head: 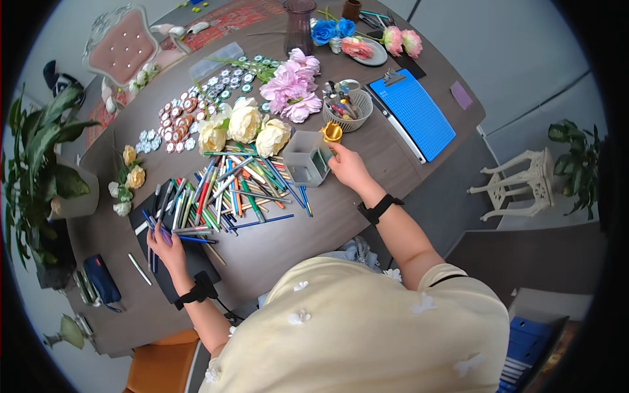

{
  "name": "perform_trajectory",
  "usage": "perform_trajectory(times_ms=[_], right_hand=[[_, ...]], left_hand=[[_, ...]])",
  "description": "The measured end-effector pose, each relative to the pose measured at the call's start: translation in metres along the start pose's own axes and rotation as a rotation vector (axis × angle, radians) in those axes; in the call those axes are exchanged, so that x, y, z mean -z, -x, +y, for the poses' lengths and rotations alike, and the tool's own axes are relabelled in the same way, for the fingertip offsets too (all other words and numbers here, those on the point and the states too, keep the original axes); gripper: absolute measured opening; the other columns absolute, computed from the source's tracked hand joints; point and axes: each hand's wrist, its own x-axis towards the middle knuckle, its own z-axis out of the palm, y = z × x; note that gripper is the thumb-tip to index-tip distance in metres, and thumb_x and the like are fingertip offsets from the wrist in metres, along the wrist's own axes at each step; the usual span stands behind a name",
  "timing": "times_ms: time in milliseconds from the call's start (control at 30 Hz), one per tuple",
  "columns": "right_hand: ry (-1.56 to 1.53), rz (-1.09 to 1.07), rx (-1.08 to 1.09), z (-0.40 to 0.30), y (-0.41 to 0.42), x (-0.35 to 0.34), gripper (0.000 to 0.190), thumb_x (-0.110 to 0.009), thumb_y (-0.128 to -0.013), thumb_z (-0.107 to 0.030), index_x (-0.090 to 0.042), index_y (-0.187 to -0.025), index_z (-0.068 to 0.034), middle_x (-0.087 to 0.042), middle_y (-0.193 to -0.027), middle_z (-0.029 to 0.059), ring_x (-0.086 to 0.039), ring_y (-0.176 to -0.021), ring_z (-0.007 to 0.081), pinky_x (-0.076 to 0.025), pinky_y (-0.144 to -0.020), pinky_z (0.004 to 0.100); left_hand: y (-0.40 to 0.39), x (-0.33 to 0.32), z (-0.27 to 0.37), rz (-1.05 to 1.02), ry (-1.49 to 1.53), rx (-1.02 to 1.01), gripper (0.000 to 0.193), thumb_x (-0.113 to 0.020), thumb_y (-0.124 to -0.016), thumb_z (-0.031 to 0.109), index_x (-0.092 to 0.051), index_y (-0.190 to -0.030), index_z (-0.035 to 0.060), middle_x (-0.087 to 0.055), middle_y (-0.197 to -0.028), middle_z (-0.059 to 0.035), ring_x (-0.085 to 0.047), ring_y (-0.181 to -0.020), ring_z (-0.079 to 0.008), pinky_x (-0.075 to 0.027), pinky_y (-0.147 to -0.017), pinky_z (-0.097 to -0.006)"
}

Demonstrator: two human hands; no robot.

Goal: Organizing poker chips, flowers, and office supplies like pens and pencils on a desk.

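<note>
A loose heap of pens, markers and pencils (236, 189) is spread over the table in front of me, its left part resting on a black mat (189, 263). At the heap's left edge, my left hand (167, 248) has its fingers around a few blue and purple pens (164, 235). My right hand (348, 167) grips the right side of a translucent plastic pen holder (300, 159) with several compartments. No pens show inside the holder. Just behind my right hand stands a small gold cup (331, 131).
Cream artificial flowers (243, 123), pink ones (295, 88) and poker chips (179, 120) lie beyond the heap. A pen basket (361, 115) and a blue paper trimmer (415, 115) are at right. A navy pencil case (101, 277) and a potted plant (73, 182) are at left.
</note>
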Motion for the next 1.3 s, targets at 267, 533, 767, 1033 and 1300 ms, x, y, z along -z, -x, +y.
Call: perform_trajectory(times_ms=[267, 533, 767, 1033, 1300], right_hand=[[-0.262, 0.137, -0.113, 0.031, 0.047, 0.053, 0.038, -0.053, -0.080, -0.009, -0.055, -0.117, -0.003, -0.061, -0.066, 0.0099, -0.058, -0.057, 0.0137, -0.047, -0.057, 0.0284], [-0.166, 0.354, -0.245, 0.103, 0.034, 0.109, 0.040, -0.048, -0.082, -0.008, -0.052, -0.121, -0.001, -0.060, -0.063, 0.0074, -0.058, -0.054, 0.0137, -0.047, -0.053, 0.0284], [0.455, 0.104, -0.129, 0.147, -0.002, 0.130, 0.041, -0.051, -0.081, -0.021, -0.056, -0.114, 0.003, -0.064, -0.097, 0.0224, -0.063, -0.089, 0.0347, -0.049, -0.078, 0.0393], [0.179, -0.220, -0.067, 0.168, -0.037, 0.161, 0.029, -0.054, -0.082, -0.024, -0.058, -0.095, 0.002, -0.061, -0.074, 0.0164, -0.059, -0.069, 0.0299, -0.046, -0.062, 0.0379], [-0.014, -0.510, 0.010, 0.100, -0.048, 0.184, 0.037, -0.046, -0.082, -0.004, -0.054, -0.118, -0.003, -0.051, -0.060, 0.0016, -0.051, -0.049, 0.0104, -0.042, -0.046, 0.0251]], left_hand=[[-0.001, -0.028, 0.011, -0.088, -0.005, -0.059, 0.053, -0.057, -0.073, 0.005, -0.048, -0.126, 0.0066, -0.030, -0.133, -0.0247, -0.038, -0.120, -0.0391, -0.032, -0.101, -0.0421], [-0.010, -0.047, 0.063, -0.068, -0.033, -0.151, 0.050, -0.060, -0.073, 0.006, -0.052, -0.122, 0.0070, -0.035, -0.131, -0.0239, -0.037, -0.120, -0.0397, -0.033, -0.099, -0.0442], [-0.008, -0.103, 0.235, -0.500, 0.499, -0.637, 0.037, -0.062, -0.075, 0.003, -0.057, -0.112, 0.0047, -0.057, -0.113, -0.0155, -0.052, -0.107, -0.0325, -0.040, -0.094, -0.0395], [0.021, -0.218, 0.350, -0.687, 0.328, -0.490, 0.074, -0.076, -0.065, 0.026, -0.041, -0.129, 0.0107, -0.054, -0.117, -0.0135, -0.051, -0.109, -0.0324, -0.044, -0.088, -0.0441], [0.028, -0.154, 0.320, -0.478, 0.708, -0.381, 0.053, -0.076, -0.064, 0.022, -0.053, -0.109, 0.0071, -0.057, -0.100, -0.0124, -0.057, -0.096, -0.0295, -0.046, -0.083, -0.0351]])
